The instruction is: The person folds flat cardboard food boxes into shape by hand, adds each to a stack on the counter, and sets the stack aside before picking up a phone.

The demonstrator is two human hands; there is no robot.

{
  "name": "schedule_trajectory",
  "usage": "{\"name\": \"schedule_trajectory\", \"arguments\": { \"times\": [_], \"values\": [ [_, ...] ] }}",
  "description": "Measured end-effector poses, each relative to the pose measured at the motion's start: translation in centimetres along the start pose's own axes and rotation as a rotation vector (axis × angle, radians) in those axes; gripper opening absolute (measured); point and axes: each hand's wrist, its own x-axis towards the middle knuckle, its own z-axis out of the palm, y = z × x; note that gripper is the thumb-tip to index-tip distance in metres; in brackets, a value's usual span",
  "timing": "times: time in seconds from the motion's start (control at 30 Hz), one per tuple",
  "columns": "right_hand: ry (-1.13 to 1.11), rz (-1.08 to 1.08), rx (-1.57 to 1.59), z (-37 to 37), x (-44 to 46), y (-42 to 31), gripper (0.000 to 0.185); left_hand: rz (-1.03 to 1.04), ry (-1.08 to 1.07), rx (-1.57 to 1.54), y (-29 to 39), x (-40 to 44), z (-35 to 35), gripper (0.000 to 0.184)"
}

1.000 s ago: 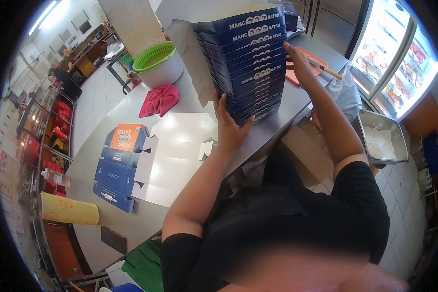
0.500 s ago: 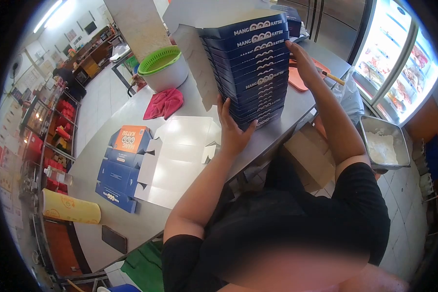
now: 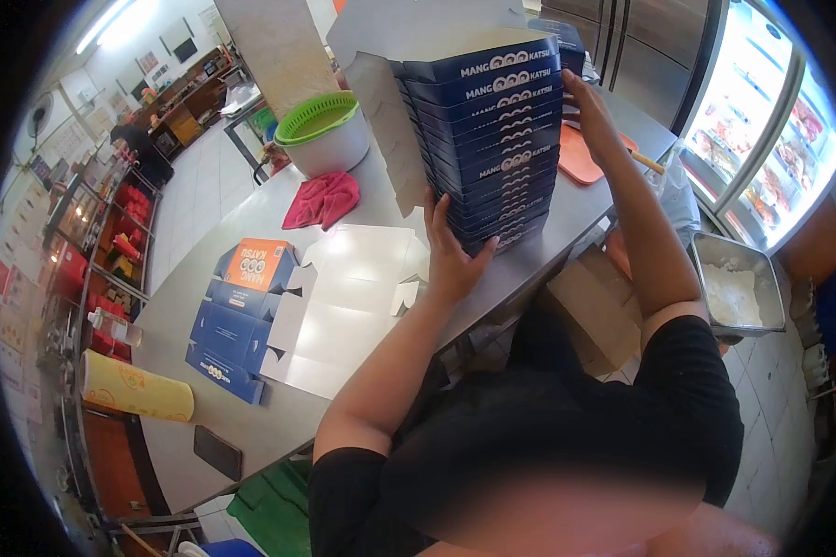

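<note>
A tall stack of nested dark blue cardboard boxes (image 3: 502, 139) stands on the metal table, white "MANG KATSU" print on the front edges. My left hand (image 3: 455, 260) grips its lower left corner, fingers along the side and thumb low at the front. Higher up, on the right edge, my right hand (image 3: 590, 116) holds the stack with its fingers partly hidden behind it. A raised white lid flap (image 3: 372, 102) rises at the stack's left and back. To the left lie a flat box blank with its white inside up (image 3: 358, 302) and a blue and orange blank (image 3: 232, 325).
On the table (image 3: 172, 455) are a pink cloth (image 3: 320, 200), a white tub (image 3: 330, 153) with a green basket (image 3: 316, 118), a yellow roll (image 3: 137, 387), a phone (image 3: 218, 452) and an orange tray (image 3: 581, 158). A metal pan of white powder (image 3: 729, 295) stands at right.
The whole view has shifted slightly, so the stack and table appear a little further right. Both hands keep their hold on the stack, with little other movement.
</note>
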Motion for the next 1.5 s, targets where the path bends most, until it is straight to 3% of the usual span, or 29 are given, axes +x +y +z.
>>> {"name": "schedule_trajectory", "arguments": {
  "times": [0.27, 0.37, 0.57, 0.77, 0.93, 1.13, 1.33, 1.43, 1.5],
  "values": [
    [0.013, -0.088, -0.064, 0.3, 1.1, -0.7, 0.078, -0.053, -0.036, 0.008, 0.2, -0.1, -0.1, 0.108],
    [0.015, -0.06, 0.063, 0.2, 1.6, -1.2, 0.082, -0.048, -0.032, -0.002, 0.2, 0.0, -0.1, 0.108],
    [0.085, -0.245, -0.108, 0.4, 3.5, -2.1, 0.074, -0.039, -0.029, -0.017, 0.1, -0.1, -0.1, 0.106],
    [0.184, -0.191, 0.175, 0.9, 0.8, -0.6, 0.058, -0.031, -0.002, 0.023, 0.3, -0.2, 0.0, 0.108],
    [0.266, -0.465, -0.017, -0.1, -0.8, 0.8, 0.056, 0.038, 0.069, 0.055, 1.7, 0.6, -1.0, 0.103],
    [0.276, -0.661, -0.203, 1.0, -2.2, -5.4, 0.064, 0.174, 0.12, 0.112, 2.7, 2.7, -2.5, 0.095],
    [0.284, -1.005, -0.399, 1.3, 0.5, -9.1, 0.058, 0.239, 0.147, 0.175, 6.1, 5.5, -6.2, 0.087],
    [0.231, -1.094, -0.354, 1.5, -0.2, -9.9, 0.054, 0.072, -0.198, 0.43, 8.1, 5.0, -11.0, 0.082],
    [0.192, -1.157, -0.318, 1.2, -2.3, -10.1, 0.053, -0.273, -0.444, 0.535, 8.9, 2.5, -14.0, 0.082]
  ]
}}
